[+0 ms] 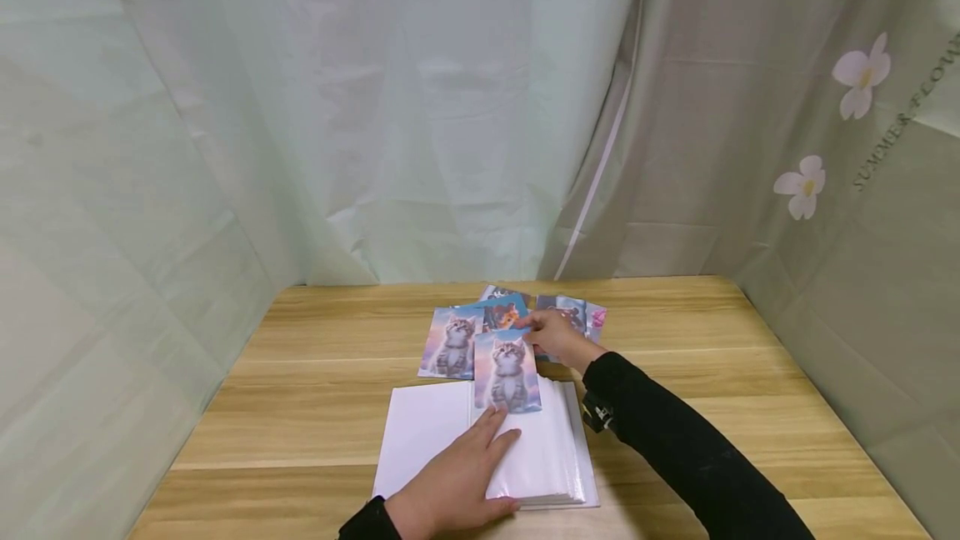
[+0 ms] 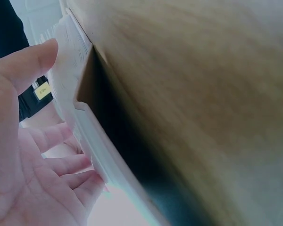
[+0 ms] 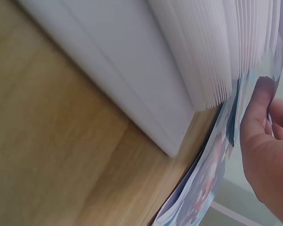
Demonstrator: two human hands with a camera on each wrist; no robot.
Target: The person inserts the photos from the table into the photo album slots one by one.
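Observation:
A white photo album (image 1: 429, 425) lies spread on the wooden table, its clear-sleeved pages (image 3: 198, 52) stacked at the right. Over the upper part of those pages, a kitten picture card (image 1: 507, 375) is pinched at its upper right corner by my right hand (image 1: 558, 337). My left hand (image 1: 463, 473) rests on the album with fingers extended, fingertips right at the card's lower edge. In the left wrist view, the left fingers (image 2: 68, 165) lie relaxed along the pages.
Behind the album lie a second kitten card (image 1: 454, 347), a blue card with an orange animal (image 1: 501, 313) and several overlapping cards (image 1: 596, 319) to the right. Pale curtains (image 1: 450, 123) enclose the back and sides of the table (image 1: 300, 407).

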